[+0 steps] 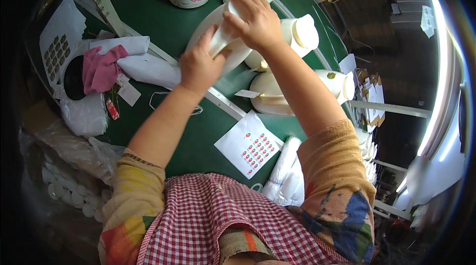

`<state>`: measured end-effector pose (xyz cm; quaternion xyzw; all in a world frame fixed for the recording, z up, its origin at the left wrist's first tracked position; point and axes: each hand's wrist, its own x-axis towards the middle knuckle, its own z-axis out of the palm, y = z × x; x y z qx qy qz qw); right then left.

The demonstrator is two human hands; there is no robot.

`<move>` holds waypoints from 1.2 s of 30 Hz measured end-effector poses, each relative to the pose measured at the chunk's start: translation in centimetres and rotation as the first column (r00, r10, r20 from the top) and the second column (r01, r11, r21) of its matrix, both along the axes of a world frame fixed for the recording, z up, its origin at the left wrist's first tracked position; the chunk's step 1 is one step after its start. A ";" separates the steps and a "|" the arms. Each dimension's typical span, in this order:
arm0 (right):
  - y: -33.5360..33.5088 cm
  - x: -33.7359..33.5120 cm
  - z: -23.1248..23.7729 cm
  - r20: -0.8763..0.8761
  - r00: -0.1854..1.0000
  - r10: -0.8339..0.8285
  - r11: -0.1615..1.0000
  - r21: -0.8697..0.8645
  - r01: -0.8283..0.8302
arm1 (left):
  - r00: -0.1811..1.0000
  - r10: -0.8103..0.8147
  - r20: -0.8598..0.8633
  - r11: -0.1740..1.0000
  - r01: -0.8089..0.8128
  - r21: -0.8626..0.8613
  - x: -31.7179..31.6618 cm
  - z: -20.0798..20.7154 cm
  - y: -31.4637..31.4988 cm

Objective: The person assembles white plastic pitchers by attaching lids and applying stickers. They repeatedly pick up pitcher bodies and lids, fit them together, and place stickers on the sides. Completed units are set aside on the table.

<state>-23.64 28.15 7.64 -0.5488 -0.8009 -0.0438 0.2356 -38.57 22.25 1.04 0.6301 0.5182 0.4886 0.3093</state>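
I am looking down at a green table point(163, 22) where my left hand point(198, 66) and right hand point(255, 22) are both closing around a cream jug point(218, 42) lying tilted near the table's middle, fingers wrapped on its body and handle. More cream jugs point(297, 37) are lying just beside it toward the right edge. A sticker sheet point(250, 146) is resting by the near edge, and a pink cloth point(99, 69) is lying at the left edge.
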 end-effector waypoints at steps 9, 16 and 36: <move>-7.8 4.1 4.7 -0.669 0.743 0.032 0.999 0.028 -0.019 | 0.996 0.016 0.093 0.999 -0.020 0.048 0.6 -1.7 3.8; -35.6 10.6 -0.8 -0.751 0.324 -0.576 0.811 -0.476 0.340 | 0.984 0.065 0.166 0.992 -0.081 0.092 3.0 -2.7 1.7; -47.5 6.5 -18.5 -0.308 0.706 -0.637 0.726 -0.548 0.416 | 0.839 -0.442 0.317 0.209 0.440 -0.873 6.1 -11.0 -24.5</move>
